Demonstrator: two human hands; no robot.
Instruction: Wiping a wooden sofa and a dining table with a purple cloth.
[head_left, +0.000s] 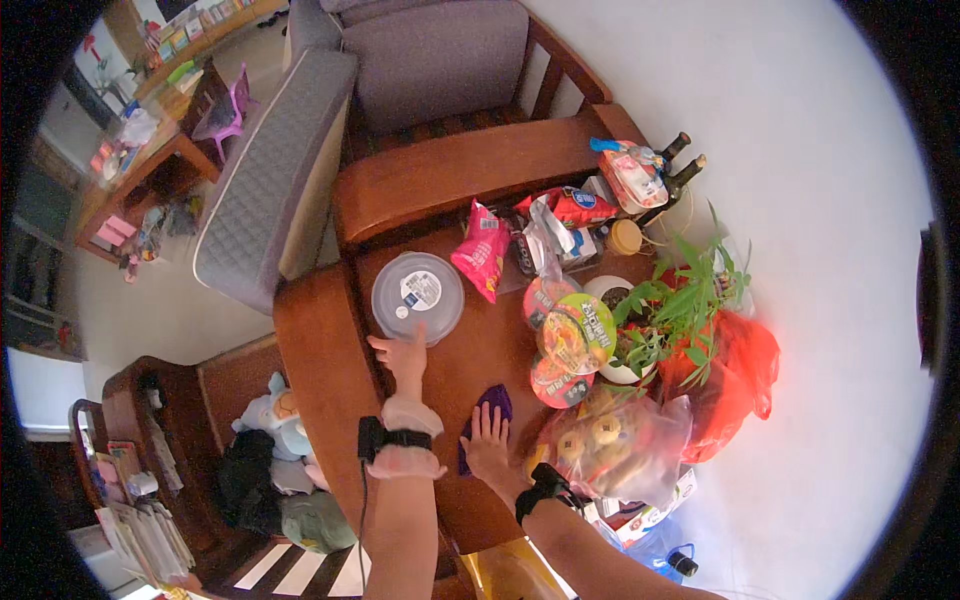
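Note:
A round, clear plastic container with a labelled lid stands on the brown wooden side table. My left hand is at its near edge, thumb and index finger apart, the index finger overlapping the rim. Whether it presses on the container I cannot tell. Closer to me, a purple cloth is spread on the wood, partly hidden beneath my right hand, which lies flat on it with fingers extended. Both wrists wear black straps, and the left one also has a pale ruffled cuff.
Right of my hands are instant noodle cups, a potted plant, a plastic bag of round items and a red bag. A pink snack packet and glass bottles stand farther back. Wooden armrests flank the table.

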